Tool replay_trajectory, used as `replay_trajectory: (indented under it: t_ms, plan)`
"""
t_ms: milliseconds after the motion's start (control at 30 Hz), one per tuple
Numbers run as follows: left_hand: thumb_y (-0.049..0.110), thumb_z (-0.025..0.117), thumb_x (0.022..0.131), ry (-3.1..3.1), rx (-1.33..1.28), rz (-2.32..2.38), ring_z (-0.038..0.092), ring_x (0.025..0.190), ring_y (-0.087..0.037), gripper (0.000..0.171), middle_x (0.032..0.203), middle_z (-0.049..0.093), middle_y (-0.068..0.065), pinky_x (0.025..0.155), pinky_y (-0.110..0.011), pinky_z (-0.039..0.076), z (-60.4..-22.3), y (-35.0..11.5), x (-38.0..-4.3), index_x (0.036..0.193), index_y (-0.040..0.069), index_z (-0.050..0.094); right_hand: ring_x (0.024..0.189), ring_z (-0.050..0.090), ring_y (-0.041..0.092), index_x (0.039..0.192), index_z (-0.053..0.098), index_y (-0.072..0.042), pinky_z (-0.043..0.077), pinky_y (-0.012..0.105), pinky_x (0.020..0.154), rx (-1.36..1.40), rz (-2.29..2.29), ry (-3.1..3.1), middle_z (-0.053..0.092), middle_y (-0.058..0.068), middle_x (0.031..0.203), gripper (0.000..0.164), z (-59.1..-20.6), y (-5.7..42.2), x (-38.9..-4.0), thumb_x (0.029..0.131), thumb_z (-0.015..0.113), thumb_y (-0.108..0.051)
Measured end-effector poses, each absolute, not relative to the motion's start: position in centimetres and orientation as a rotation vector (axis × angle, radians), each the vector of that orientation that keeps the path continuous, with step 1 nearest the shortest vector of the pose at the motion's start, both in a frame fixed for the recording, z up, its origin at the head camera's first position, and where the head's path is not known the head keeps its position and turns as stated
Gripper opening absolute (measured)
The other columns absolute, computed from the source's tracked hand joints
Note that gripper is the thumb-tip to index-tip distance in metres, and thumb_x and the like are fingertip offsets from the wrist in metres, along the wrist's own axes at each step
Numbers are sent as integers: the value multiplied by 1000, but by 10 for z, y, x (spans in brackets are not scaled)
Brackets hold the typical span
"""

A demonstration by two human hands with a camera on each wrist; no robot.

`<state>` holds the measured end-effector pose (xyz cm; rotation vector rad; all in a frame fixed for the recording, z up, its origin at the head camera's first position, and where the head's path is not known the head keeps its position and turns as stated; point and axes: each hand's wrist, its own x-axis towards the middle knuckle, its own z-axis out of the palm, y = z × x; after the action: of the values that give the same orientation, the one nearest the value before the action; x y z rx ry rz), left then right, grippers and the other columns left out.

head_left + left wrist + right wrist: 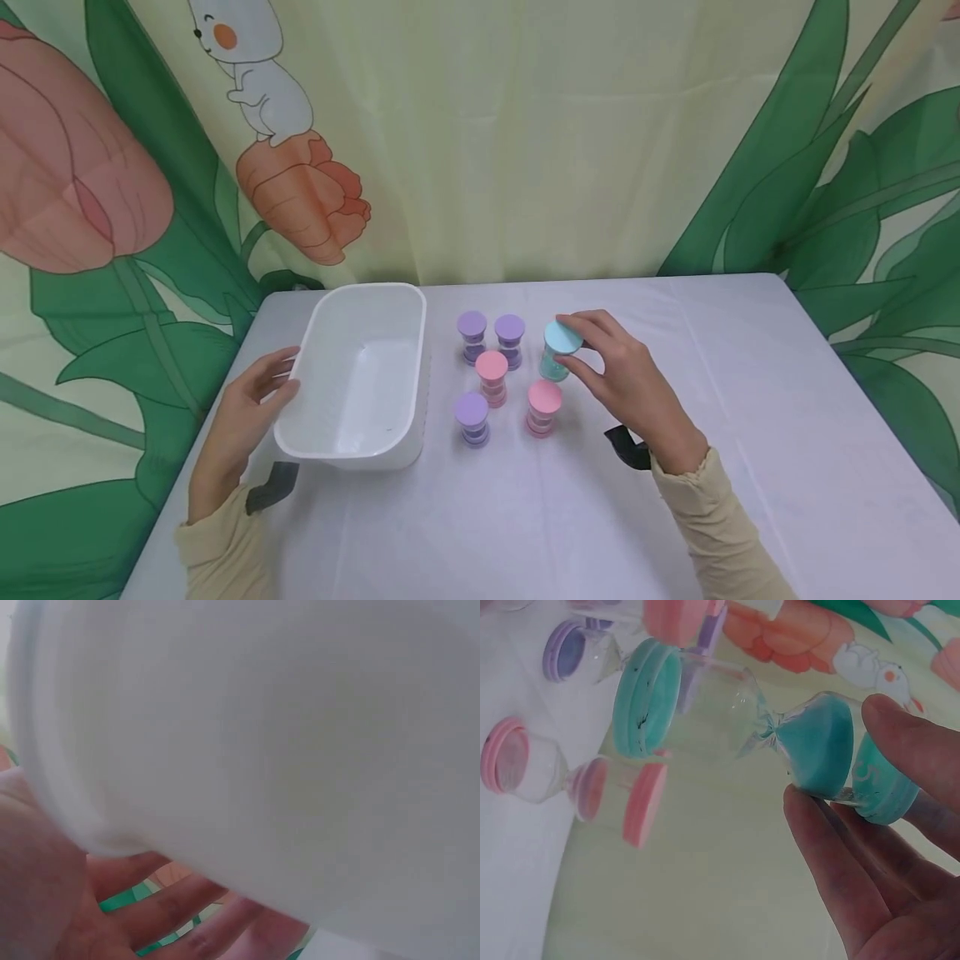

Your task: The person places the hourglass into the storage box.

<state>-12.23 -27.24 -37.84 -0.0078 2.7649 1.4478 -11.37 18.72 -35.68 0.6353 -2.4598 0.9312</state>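
My right hand (628,379) pinches a teal hourglass (553,367) by its upper cap, between thumb and fingers. In the right wrist view, teal sand fills part of the bulb of this hourglass (817,746) nearest the fingers. A white plastic tub (408,442) stands at the left of the table. Against the tub's left wall rests my left hand (243,417), its fingers extended. The left wrist view shows the tub's wall (262,750) hiding part of those fingers (176,904).
Between tub and right hand stand upright purple hourglasses (472,412) and two pink hourglasses (543,400), close to the teal one. A white cloth covers the table (480,533). Behind its back edge hangs a printed curtain (525,167).
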Motion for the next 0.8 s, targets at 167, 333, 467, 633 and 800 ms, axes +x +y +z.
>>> replay_trajectory:
  t_ms: [167,333,467,633,800]
  plan:
    - [32,58,100,2757,-16,1467,51,107,2,57,143,50,-17,79,-16,52,-379,-273,-122,152,15,41,97,68,18,129,62,-3,57,32,87,641,927,-2463,61,5,116,56,-352,182,-116,77,83,-3]
    - [35,58,100,2760,-24,1445,52,107,2,59,146,49,-17,80,-17,51,-378,-274,-121,153,16,40,96,65,16,130,62,-3,58,33,86,646,917,-2474,61,5,117,55,-346,177,-120,79,82,-4]
    - [34,58,100,2759,-20,1438,52,107,1,59,146,50,-17,79,-18,51,-379,-276,-123,152,16,40,92,64,16,131,61,-3,59,33,82,658,911,-2491,60,6,119,54,-343,173,-124,80,81,-4]
    - [33,59,100,2761,-9,1438,52,106,3,58,145,50,-17,80,-18,50,-379,-278,-124,152,15,41,95,65,17,130,62,-3,59,34,83,664,925,-2478,61,6,119,53,-339,168,-127,81,81,-4]
    - [32,60,99,2764,1,1429,53,105,3,58,145,51,-16,83,-23,50,-379,-279,-124,152,15,41,99,65,17,129,62,-3,57,35,88,697,945,-2448,61,6,118,51,-333,163,-132,81,81,-4]
